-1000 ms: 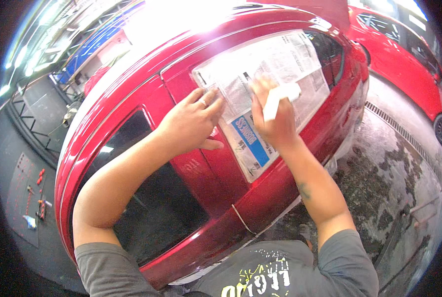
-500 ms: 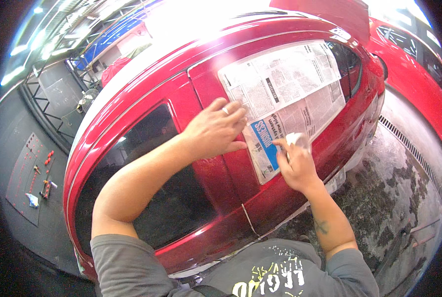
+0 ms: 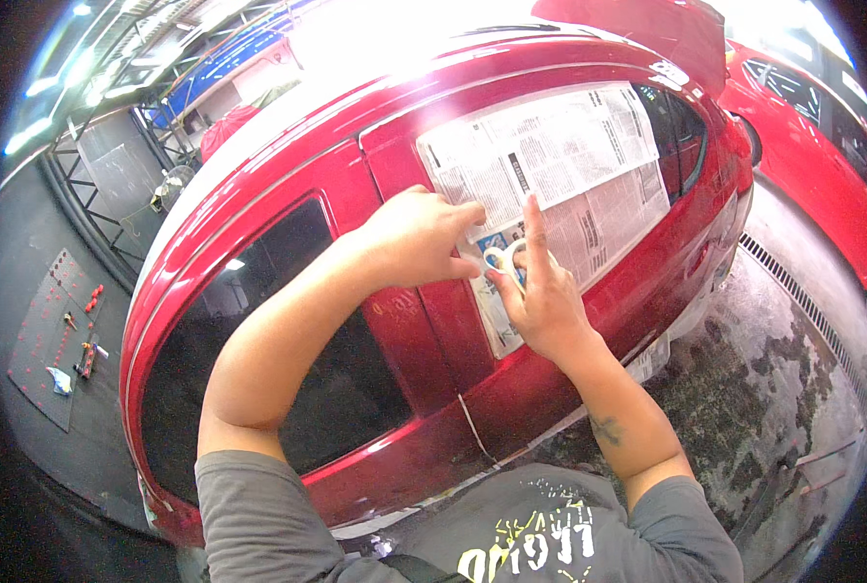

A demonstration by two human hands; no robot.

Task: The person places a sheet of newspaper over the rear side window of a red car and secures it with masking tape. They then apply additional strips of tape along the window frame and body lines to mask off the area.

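"Glossy red, this car (image 3: 521,408), with newspaper (image 3: 540,146) spread over its side. Where are the hands?"

"Both by the newspaper's left edge, toward its near corner. The right hand (image 3: 550,306) grasps a white roll (image 3: 509,262), tape by the look of it, with its index finger sticking straight out. The left hand (image 3: 419,238) has its fingers bent at that edge and the thumb apart from them. Whether it pinches a loose end, I can't tell."

"Which step would you call this?"

"Readying tape for the left edge, I'd judge, since the roll sits just right of the left hand. The next move would call for a strip drawn off and pressed half on paper, half on paint, with the newspaper kept flat."

"Is there room?"

"To the left, yes: a band of red lies between the newspaper and the dark window (image 3: 215,335). More red runs along the slanting near edge. The right edge is tighter, close beside the small rear window (image 3: 684,146)."

"And past the right elbow?"

"Mottled floor (image 3: 734,369), reaching to a drain grate (image 3: 804,303). The second red car (image 3: 802,170) stands well apart at the far right, so that arm should swing freely."
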